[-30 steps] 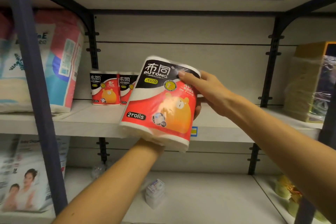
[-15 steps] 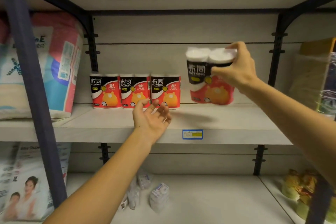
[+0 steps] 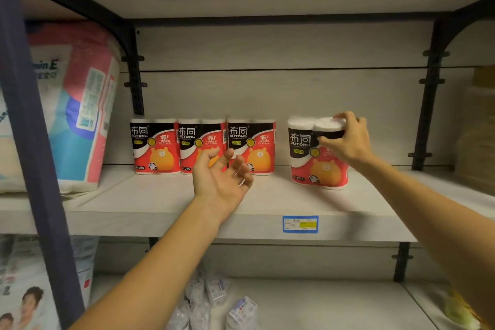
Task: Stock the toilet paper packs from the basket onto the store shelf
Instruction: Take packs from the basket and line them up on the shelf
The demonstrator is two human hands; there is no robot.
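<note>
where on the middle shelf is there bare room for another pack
Bare board lies right of the held pack, toward the black bracket, and along the shelf front. Crowded: the three-pack row at the back left.

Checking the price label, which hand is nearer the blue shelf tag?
Left. The left hand hovers open above and left of the blue shelf tag; the right hand grips a pack higher up.

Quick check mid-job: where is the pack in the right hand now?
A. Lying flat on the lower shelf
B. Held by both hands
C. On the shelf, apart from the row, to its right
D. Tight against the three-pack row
C: the pack stands on the shelf with a gap to the row; the right hand grips its top, while the left hand holds nothing.
</note>
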